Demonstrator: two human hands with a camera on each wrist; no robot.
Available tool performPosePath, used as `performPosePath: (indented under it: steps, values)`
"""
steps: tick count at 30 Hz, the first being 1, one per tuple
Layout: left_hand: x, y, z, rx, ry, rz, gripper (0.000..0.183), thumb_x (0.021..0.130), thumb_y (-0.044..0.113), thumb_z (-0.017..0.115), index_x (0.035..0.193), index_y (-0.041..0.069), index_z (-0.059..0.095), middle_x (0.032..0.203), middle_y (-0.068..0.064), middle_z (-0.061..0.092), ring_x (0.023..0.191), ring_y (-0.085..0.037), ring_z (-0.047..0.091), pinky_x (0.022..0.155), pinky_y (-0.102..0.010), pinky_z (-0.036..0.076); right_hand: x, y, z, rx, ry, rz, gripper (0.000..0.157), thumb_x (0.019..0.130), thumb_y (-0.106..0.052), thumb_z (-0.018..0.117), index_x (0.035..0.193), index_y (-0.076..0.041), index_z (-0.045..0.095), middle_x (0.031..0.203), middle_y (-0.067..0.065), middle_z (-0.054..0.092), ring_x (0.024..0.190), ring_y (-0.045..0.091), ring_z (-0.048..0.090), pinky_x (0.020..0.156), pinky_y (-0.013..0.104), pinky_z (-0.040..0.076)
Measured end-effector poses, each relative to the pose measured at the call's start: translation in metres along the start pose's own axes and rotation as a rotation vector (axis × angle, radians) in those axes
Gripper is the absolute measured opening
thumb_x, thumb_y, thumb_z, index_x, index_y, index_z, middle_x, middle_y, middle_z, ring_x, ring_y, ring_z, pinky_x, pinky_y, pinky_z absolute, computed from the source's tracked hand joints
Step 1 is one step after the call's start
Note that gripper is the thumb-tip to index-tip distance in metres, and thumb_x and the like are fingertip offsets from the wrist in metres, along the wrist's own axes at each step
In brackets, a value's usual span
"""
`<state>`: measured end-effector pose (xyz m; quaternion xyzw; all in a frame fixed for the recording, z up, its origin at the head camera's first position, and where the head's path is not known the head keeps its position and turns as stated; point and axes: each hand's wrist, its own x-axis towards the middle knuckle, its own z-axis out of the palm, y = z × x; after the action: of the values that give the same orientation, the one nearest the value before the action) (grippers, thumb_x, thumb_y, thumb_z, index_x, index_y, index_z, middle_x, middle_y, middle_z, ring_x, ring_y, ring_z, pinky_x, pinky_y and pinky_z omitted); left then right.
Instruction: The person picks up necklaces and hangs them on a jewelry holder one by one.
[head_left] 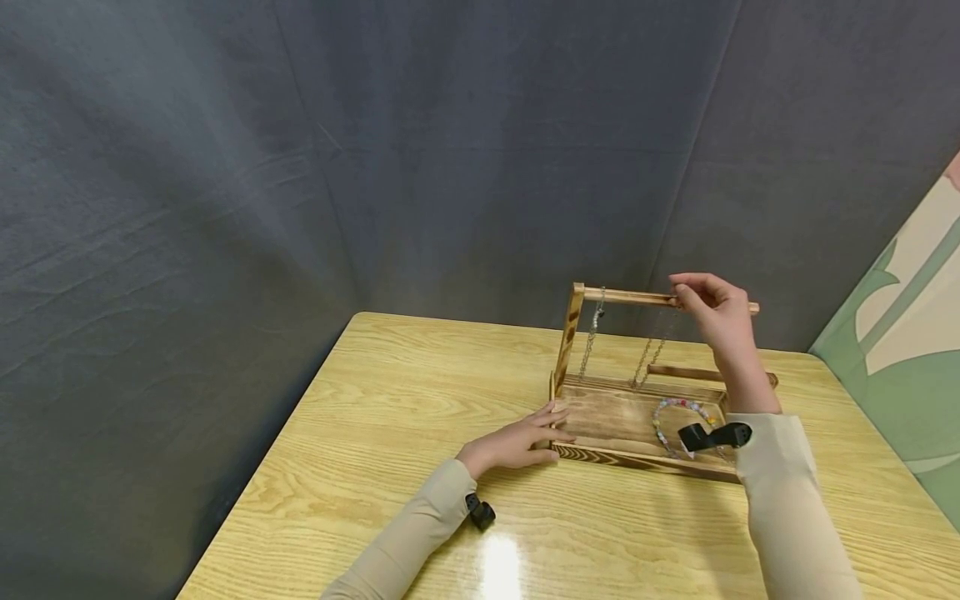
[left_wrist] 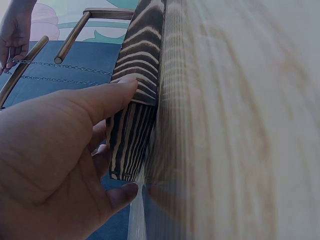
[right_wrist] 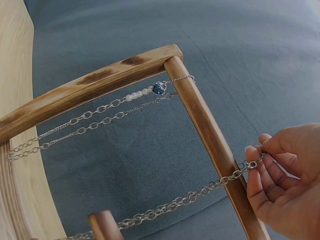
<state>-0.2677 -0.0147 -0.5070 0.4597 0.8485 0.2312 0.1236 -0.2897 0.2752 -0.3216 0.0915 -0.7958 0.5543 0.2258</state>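
Observation:
A wooden jewelry stand (head_left: 637, 460) has a tray base and a raised bar (head_left: 630, 296). My left hand (head_left: 517, 442) holds its left front corner. In the left wrist view the thumb presses the striped front board, with fingers around the corner. At the bar, my right hand (head_left: 723, 317) pinches the clasp end of a silver chain (right_wrist: 190, 197) between thumb and fingertips. That chain passes over the bar and hangs below it. Nearer the bar's post hangs another chain necklace with pearl beads (right_wrist: 139, 94) and a blue heart charm (right_wrist: 159, 88).
A colorful beaded strand (head_left: 690, 406) lies in the tray's right part, partly hidden by the right wrist camera. A lower wooden bar (head_left: 686, 372) stands behind it. Underneath is a wood-grain table (head_left: 420, 367), with a dark curtain (head_left: 480, 167) behind.

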Motion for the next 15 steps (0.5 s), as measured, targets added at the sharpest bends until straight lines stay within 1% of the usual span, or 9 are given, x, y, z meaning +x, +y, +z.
performPosePath:
  steps: [7,15]
  values:
    - [0.0007,-0.0021,0.0011,0.001,0.003,0.008,0.045,0.098,0.034,0.045,0.142,0.026,0.040,0.157,0.001,0.006,0.144,-0.022,-0.006,0.115,-0.043,0.018,-0.0001,0.0000,0.0024,-0.001,-0.008,0.009,0.025,0.095,-0.019,0.054,0.111,-0.003,0.064,0.089,-0.012,0.063,0.078,0.002,0.059,0.068,0.009,0.048]
    - [0.0004,-0.0016,0.0007,-0.002,0.000,0.005,0.045,0.098,0.035,0.044,0.141,0.026,0.041,0.157,0.001,0.006,0.144,-0.022,-0.005,0.115,-0.042,0.017,-0.0004,0.0030,0.0049,0.033,-0.024,0.012,0.025,0.094,-0.018,0.055,0.111,-0.002,0.063,0.088,-0.011,0.063,0.076,0.003,0.061,0.068,0.009,0.049]
